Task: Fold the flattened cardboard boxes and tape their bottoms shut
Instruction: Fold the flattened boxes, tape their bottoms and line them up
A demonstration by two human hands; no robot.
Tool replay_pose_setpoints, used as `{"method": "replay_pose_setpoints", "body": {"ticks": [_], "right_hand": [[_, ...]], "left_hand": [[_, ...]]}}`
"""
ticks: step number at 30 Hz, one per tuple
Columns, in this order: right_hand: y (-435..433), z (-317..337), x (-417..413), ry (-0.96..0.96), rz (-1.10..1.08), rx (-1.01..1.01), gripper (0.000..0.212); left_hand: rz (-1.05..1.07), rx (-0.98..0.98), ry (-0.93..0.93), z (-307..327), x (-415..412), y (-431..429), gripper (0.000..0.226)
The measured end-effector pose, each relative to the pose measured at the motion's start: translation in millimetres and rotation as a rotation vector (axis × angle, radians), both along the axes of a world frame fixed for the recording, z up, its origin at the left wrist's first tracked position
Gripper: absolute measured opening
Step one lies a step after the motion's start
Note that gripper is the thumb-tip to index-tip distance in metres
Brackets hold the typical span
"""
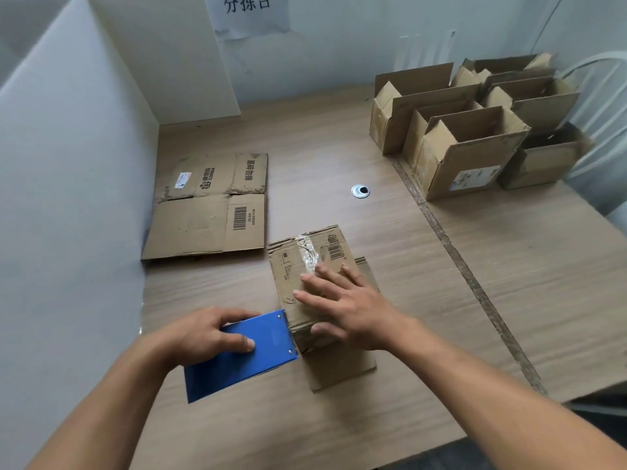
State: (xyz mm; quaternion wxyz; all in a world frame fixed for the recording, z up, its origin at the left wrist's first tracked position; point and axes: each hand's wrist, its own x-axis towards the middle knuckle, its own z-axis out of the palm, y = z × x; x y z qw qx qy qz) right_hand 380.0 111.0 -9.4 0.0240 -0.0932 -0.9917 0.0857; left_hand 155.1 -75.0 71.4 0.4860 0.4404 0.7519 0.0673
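Observation:
A small cardboard box (298, 262) stands upside down in the middle of the table, its bottom flaps closed with a strip of clear tape along the seam. My right hand (342, 300) lies flat on top of it, fingers spread, thumb against the near side. My left hand (207, 334) grips a blue tape dispenser (244, 354) whose front edge meets the box's near left corner. A flattened box (207, 208) with a barcode lies on the table at the left.
Several folded boxes (471, 137) stand open-topped at the back right of the wooden table (509, 283). A round cable grommet (360, 191) sits in the tabletop. White partition walls (68, 198) close the left and back. A white chair (600, 96) stands behind the boxes.

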Motion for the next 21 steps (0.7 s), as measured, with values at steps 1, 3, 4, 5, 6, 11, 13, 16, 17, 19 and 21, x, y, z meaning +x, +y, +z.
{"method": "replay_pose_setpoints", "body": {"ticks": [1, 3, 4, 5, 6, 11, 13, 16, 17, 19, 21], "right_hand": [[0.2, -0.8, -1.2, -0.013, 0.000, 0.028, 0.059], [2.3, -3.4, 0.6, -0.037, 0.005, 0.073, 0.056], [3.6, -4.4, 1.8, -0.047, 0.006, 0.090, 0.056], [4.6, -4.9, 2.7, -0.056, 0.004, 0.102, 0.056], [5.6, -5.5, 3.4, -0.059, -0.001, 0.108, 0.056], [5.0, -3.7, 1.4, -0.087, -0.013, 0.111, 0.054], [6.4, -4.4, 2.1, -0.085, -0.013, 0.109, 0.053], [7.7, -6.4, 2.7, -0.077, -0.013, 0.111, 0.052], [7.3, -6.3, 2.7, -0.074, -0.017, 0.112, 0.053], [6.1, -5.4, 1.2, -0.068, -0.027, 0.110, 0.052], [5.0, -4.2, 0.3, -0.073, -0.028, 0.106, 0.051]], "left_hand": [[0.010, 0.005, -0.012, 0.0, 0.9, -1.8, 0.052], [0.023, 0.012, -0.038, -1.1, 1.4, -5.6, 0.051], [0.028, 0.018, -0.050, -0.6, 1.0, -7.6, 0.050], [0.035, 0.020, -0.064, 1.0, -0.3, -10.0, 0.048], [0.046, 0.025, -0.083, 3.2, -2.8, -12.3, 0.046], [0.070, 0.018, -0.142, 12.0, -13.9, -26.6, 0.044], [0.080, 0.001, -0.147, 11.3, -19.5, -33.0, 0.044], [0.123, -0.040, -0.143, 11.8, -33.2, -47.4, 0.039], [0.142, -0.046, -0.154, 11.4, -37.0, -51.5, 0.035], [0.156, -0.050, -0.160, 6.6, -41.0, -54.3, 0.027], [0.129, -0.059, -0.127, -2.3, -40.4, -49.9, 0.023]]}}
